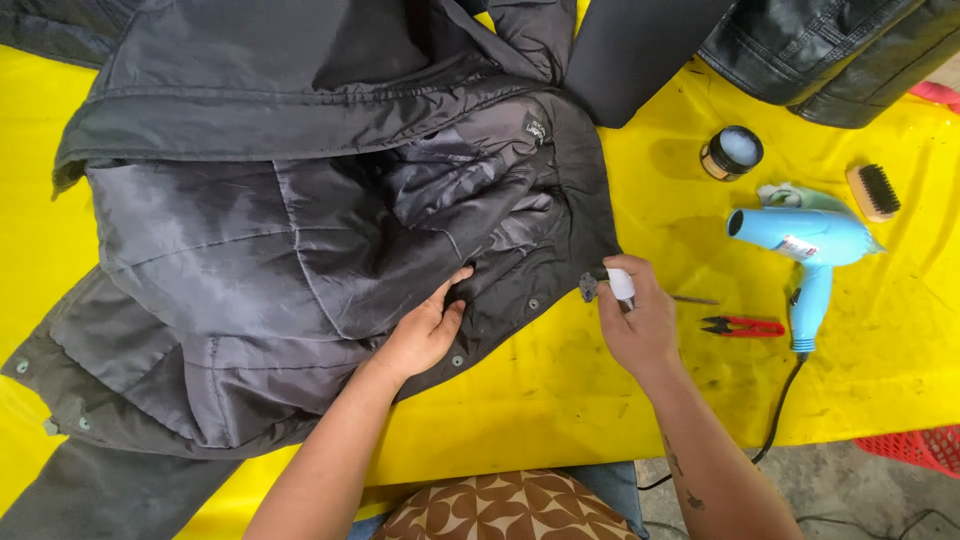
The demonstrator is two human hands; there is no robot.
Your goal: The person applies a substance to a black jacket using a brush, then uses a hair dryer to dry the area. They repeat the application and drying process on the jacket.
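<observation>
The jacket [300, 220], dark grey and quilted, lies opened across the left and centre of the frame on the yellow desk [560, 400], lining side up. Its snap-studded front edge runs diagonally down through the centre.

The left hand [428, 330] rests flat on the lining just inside that edge, fingers spread and pressing the fabric; it grips nothing. The right hand [640, 320], right of centre, is closed around a small white bottle [620, 284], whose grey tip points at the jacket edge and sits just beside it.

At right on the desk: a blue hair dryer [805, 245] with its cord trailing off the lower edge, red snips [745, 326] just left of its handle, a round tin [732, 152] above, and a wooden brush [874, 191] at the far right. A second dark jacket [840, 50] occupies the upper right corner. A patterned cushion [510, 510] shows at bottom centre.
</observation>
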